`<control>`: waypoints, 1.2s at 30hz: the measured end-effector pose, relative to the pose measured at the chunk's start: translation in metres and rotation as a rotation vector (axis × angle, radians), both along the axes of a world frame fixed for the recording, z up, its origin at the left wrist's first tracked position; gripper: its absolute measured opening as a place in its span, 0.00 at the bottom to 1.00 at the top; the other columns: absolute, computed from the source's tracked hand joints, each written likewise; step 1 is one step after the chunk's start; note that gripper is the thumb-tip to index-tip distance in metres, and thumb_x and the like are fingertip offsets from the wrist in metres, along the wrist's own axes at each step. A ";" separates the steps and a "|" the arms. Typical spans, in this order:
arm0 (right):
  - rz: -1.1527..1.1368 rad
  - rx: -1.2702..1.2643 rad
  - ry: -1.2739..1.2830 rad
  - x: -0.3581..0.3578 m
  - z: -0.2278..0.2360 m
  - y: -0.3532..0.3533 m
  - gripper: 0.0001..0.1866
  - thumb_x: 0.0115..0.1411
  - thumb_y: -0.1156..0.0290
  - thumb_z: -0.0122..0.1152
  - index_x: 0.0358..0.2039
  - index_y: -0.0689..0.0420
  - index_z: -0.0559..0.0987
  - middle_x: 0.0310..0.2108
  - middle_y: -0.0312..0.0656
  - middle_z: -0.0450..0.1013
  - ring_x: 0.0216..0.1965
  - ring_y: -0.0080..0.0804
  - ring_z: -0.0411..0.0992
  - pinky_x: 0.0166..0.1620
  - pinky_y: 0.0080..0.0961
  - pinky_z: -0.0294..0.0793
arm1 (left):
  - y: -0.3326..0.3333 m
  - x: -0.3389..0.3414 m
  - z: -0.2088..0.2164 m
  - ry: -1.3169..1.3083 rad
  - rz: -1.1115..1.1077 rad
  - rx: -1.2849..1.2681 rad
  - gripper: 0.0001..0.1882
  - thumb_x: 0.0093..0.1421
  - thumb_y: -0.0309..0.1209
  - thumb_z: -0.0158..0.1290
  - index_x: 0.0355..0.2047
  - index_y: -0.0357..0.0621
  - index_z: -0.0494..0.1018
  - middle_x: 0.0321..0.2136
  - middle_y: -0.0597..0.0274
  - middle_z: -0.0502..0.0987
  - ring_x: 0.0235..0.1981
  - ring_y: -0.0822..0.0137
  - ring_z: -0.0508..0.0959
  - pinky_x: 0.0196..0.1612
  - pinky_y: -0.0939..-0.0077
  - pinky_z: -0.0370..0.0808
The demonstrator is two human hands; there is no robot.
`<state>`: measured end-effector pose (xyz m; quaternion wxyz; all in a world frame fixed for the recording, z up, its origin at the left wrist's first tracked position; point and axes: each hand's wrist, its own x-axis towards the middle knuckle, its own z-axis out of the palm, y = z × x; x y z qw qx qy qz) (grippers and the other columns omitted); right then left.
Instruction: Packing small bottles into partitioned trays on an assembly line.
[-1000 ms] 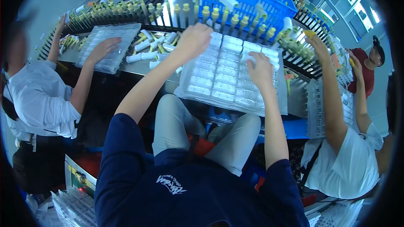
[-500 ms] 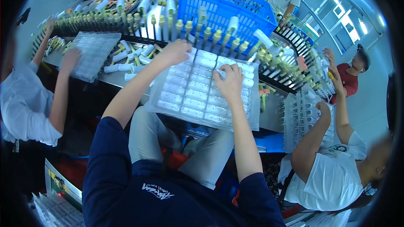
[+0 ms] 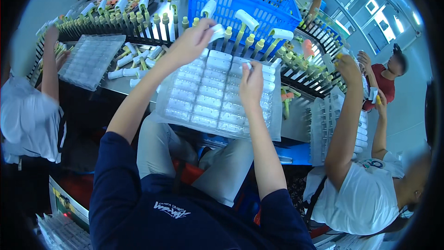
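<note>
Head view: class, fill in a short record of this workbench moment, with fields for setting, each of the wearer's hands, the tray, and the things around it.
Setting: a conveyor rack of upright pegs carrying small tubes
Left hand: raised, pinching a white tube
Right hand: resting on the tray, fingertips on a small white piece
Tray: clear plastic, rows of pockets holding white tubes
Behind: blue basket
Neighbours: seated people at either side with similar trays

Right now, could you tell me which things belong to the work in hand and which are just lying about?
In hand:
left hand holding a white tube
right hand on the clear blister tray

Lying about:
blue crate
loose white tubes
neighbour's clear tray
</note>
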<state>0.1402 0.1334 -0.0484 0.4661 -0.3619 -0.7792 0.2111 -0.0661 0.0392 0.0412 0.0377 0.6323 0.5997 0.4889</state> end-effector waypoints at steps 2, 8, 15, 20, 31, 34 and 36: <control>-0.001 0.005 0.029 -0.001 0.003 -0.004 0.16 0.68 0.63 0.53 0.45 0.65 0.70 0.39 0.57 0.73 0.38 0.52 0.74 0.42 0.38 0.71 | 0.026 0.018 0.005 -0.147 -0.053 0.069 0.18 0.67 0.36 0.49 0.51 0.36 0.66 0.27 0.48 0.78 0.27 0.59 0.78 0.31 0.66 0.72; 0.005 -0.012 0.082 -0.006 0.003 -0.009 0.16 0.67 0.66 0.53 0.47 0.66 0.68 0.40 0.61 0.72 0.42 0.57 0.71 0.45 0.44 0.70 | 0.108 0.068 0.033 -0.072 0.019 0.102 0.19 0.62 0.42 0.54 0.36 0.33 0.73 0.24 0.49 0.79 0.25 0.57 0.81 0.28 0.66 0.74; 0.007 -0.047 0.137 -0.007 0.010 -0.015 0.17 0.68 0.68 0.51 0.51 0.67 0.66 0.44 0.64 0.71 0.46 0.60 0.71 0.48 0.44 0.70 | 0.165 0.095 0.046 -0.043 0.334 -0.087 0.21 0.57 0.45 0.52 0.33 0.36 0.79 0.31 0.41 0.80 0.34 0.45 0.81 0.39 0.55 0.78; -0.014 -0.082 0.117 0.000 0.013 -0.015 0.17 0.68 0.69 0.51 0.50 0.67 0.66 0.46 0.65 0.71 0.47 0.61 0.71 0.48 0.44 0.70 | 0.164 0.099 0.047 0.090 0.326 -0.222 0.17 0.57 0.41 0.54 0.33 0.37 0.80 0.35 0.44 0.81 0.38 0.48 0.82 0.40 0.56 0.78; -0.033 -0.033 0.123 -0.005 0.007 -0.010 0.18 0.69 0.67 0.48 0.52 0.66 0.66 0.46 0.63 0.71 0.47 0.58 0.72 0.50 0.39 0.70 | 0.135 0.013 -0.003 0.573 0.476 0.185 0.17 0.54 0.43 0.59 0.36 0.45 0.71 0.30 0.54 0.79 0.33 0.52 0.81 0.31 0.59 0.77; -0.017 -0.016 0.125 -0.005 0.008 -0.011 0.19 0.68 0.67 0.49 0.54 0.66 0.65 0.48 0.65 0.69 0.51 0.60 0.69 0.54 0.41 0.67 | 0.120 -0.002 0.004 0.584 0.490 0.138 0.17 0.53 0.42 0.60 0.37 0.46 0.72 0.30 0.55 0.79 0.31 0.53 0.81 0.31 0.61 0.77; -0.033 -0.003 0.122 -0.006 0.011 -0.013 0.20 0.68 0.67 0.50 0.55 0.67 0.65 0.49 0.65 0.69 0.53 0.61 0.68 0.55 0.40 0.67 | 0.109 -0.007 0.008 0.564 0.522 -0.014 0.16 0.52 0.39 0.60 0.39 0.47 0.74 0.35 0.56 0.79 0.39 0.55 0.80 0.38 0.59 0.76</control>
